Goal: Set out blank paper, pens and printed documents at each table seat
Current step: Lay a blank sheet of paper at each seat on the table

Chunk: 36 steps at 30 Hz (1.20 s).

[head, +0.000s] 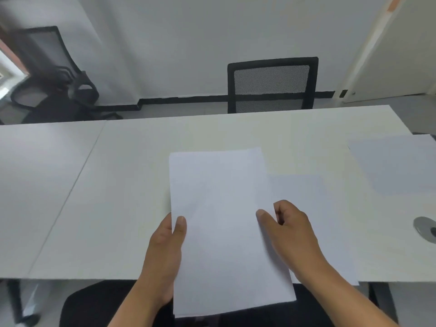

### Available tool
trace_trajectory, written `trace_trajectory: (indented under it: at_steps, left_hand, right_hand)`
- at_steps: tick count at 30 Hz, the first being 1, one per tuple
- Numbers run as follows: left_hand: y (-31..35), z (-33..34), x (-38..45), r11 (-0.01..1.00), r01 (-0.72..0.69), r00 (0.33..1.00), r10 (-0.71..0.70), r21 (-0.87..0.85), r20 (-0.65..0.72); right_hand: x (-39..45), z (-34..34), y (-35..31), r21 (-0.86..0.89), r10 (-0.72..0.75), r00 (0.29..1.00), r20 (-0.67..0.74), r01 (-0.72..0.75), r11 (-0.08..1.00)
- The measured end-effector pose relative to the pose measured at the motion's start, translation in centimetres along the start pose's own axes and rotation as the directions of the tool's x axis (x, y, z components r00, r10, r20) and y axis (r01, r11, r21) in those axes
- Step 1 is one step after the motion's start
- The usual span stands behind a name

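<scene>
The stack of blank paper [226, 232] hangs over the table's near edge, held up in both hands; the left hand [165, 251] grips its left side, thumb on top; the right hand [292, 234] pinches the right side with curled fingers; one sheet [316, 223] lies flat beside it on the table [118, 185]; another sheet [398, 164] rests at the right edge; a black chair [271, 84] stands behind the far edge.
</scene>
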<state>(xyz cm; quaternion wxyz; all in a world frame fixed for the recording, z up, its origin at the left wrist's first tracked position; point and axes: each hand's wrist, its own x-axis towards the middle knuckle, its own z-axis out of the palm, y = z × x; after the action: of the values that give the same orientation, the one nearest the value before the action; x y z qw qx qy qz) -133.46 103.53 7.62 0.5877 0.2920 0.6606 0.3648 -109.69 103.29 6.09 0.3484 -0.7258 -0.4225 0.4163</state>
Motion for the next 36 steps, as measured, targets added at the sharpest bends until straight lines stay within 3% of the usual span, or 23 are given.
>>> trace_trajectory:
  at_steps: [12, 17, 36]
  left_hand:
    - [4.2, -9.7, -2.0, 0.994, -0.102, 0.992, 0.105, 0.046, -0.066]
    - [4.7, -13.4, -2.0, 0.993, -0.114, 0.99, 0.111, -0.032, -0.092]
    - [3.2, -20.1, 1.1, 0.996, -0.053, 0.992, 0.045, -0.069, -0.117]
  right_hand:
    - [-2.7, 7.0, -6.8, 0.095, -0.101, 0.991, 0.085, 0.093, 0.991]
    - [-3.8, 10.4, -8.5, 0.105, -0.118, 0.987, 0.107, 0.107, 0.989]
    - [-2.7, 16.1, -7.5, 0.051, -0.043, 0.998, 0.05, 0.041, 0.998]
